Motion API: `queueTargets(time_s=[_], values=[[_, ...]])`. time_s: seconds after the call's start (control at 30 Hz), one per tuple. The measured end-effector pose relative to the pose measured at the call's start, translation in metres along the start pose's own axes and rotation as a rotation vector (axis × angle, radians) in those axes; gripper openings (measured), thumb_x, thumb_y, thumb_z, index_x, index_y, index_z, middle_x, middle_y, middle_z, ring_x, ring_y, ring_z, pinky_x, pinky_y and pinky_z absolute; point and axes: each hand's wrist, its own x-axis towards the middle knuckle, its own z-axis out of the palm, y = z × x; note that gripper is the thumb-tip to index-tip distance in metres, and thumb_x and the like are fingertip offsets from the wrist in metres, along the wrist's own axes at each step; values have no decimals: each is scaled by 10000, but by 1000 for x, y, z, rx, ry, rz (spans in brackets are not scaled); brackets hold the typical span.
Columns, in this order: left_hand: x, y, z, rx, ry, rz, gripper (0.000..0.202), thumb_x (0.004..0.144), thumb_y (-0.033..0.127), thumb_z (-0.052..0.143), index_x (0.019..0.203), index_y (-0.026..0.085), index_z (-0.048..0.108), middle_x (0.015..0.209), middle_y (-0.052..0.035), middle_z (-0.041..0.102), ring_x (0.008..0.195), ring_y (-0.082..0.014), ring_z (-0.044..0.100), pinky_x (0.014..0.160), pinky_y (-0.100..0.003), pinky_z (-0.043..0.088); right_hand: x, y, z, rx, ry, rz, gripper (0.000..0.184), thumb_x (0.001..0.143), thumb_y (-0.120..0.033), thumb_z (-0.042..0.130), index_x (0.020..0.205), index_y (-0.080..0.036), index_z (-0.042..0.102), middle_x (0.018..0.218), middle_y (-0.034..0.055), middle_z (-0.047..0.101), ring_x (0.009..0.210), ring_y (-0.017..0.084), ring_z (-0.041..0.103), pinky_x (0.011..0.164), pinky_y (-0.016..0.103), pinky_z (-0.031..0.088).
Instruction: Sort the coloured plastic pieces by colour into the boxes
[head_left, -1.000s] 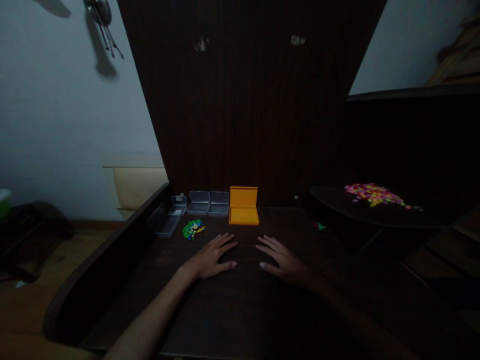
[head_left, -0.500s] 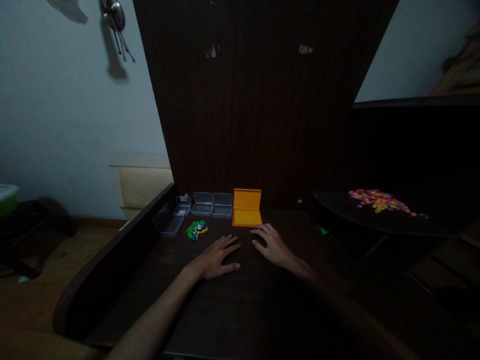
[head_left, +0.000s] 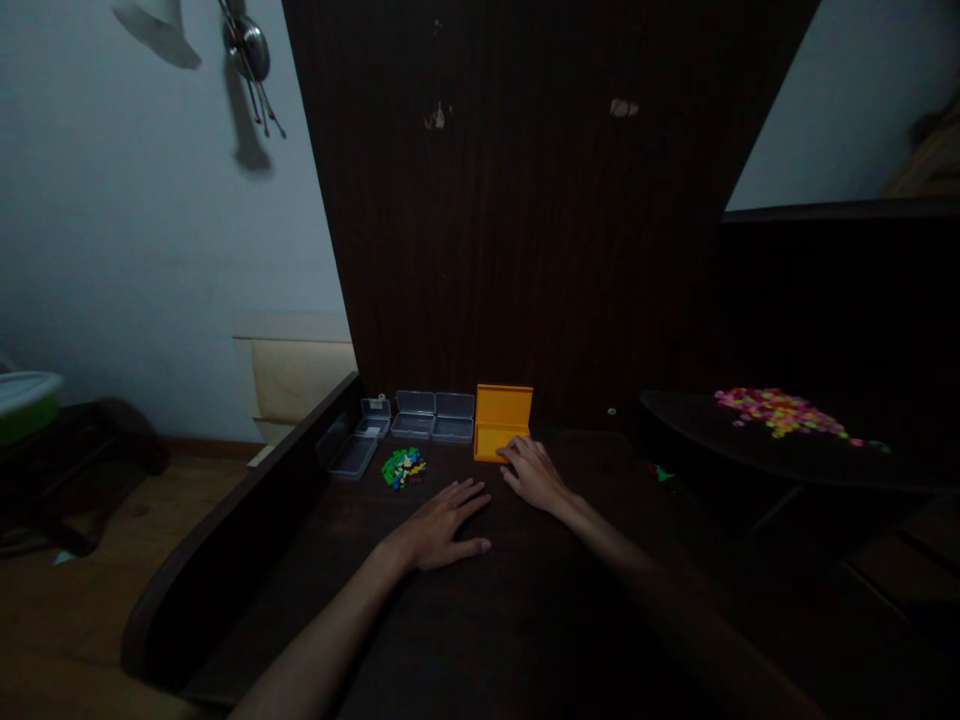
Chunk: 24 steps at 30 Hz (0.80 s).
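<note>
My left hand (head_left: 442,525) lies flat on the dark desk, palm down, fingers stretched and thumb spread, with nothing in it. Just beyond its fingertips is a small pile of green, blue, yellow and white plastic pieces (head_left: 403,467). My right hand (head_left: 534,474) reaches over the front right corner of an orange box (head_left: 504,404) whose lid stands up against the back panel. Its fingers are bent slightly, with the thumb apart from them. No object shows between them, and the hand hides part of the box's shallow tray.
Several clear plastic cases (head_left: 454,418) with raised lids stand left of the orange box. A raised side board (head_left: 247,520) edges the desk on the left. On a rounded shelf (head_left: 697,425) at right lies a heap of pink and yellow bits (head_left: 784,412). A green piece (head_left: 663,473) lies below.
My right hand has moved forward from the desk in front of the orange box to over its front corner. The left hand stays flat. The view has shifted slightly.
</note>
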Motion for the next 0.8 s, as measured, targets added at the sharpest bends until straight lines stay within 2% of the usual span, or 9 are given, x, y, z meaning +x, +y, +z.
queueTargets(time_s=[0.13,0.27,0.43,0.57,0.7,0.8], values=[[-1,3,-2,1,-13,-12,764,873,606,457,1486,192,264,1543,-128,285,1439,-275,235,1178,-474,222,3,6,5,0,-22,0,177,890,-179,522,1005,-179,657,997,90,626,996,233,525,857,364,392],[-3,0,-4,2,28,-26,738,883,571,465,1481,187,271,1524,-127,333,1414,-269,303,1165,-442,275,1,11,1,30,-29,-40,160,895,-140,499,944,-168,648,966,77,627,945,206,549,815,332,418],[-10,-13,-15,57,271,-68,551,915,480,456,1398,220,409,1406,-106,502,1290,-243,475,1093,-421,392,-17,7,-13,83,3,-129,160,901,-134,473,920,-168,628,925,77,610,887,194,554,781,316,458],[-16,-30,-24,112,452,-113,440,927,401,451,1320,205,486,1284,-105,588,1202,-238,540,1045,-426,441,-41,-5,-25,102,14,-166,146,907,-142,467,912,-174,609,912,74,600,863,193,556,764,315,473],[-19,-45,-28,151,593,-129,379,912,348,468,1249,193,542,1190,-107,627,1107,-237,593,971,-413,502,-63,-20,-33,105,10,-195,138,906,-136,468,914,-169,601,915,75,599,859,191,554,773,318,473],[-21,-52,-31,173,653,-138,345,908,321,460,1212,196,562,1159,-99,633,1081,-234,600,950,-403,516,-76,-31,-38,123,-6,-212,149,907,-131,459,911,-170,602,898,73,600,847,190,556,754,314,474]])
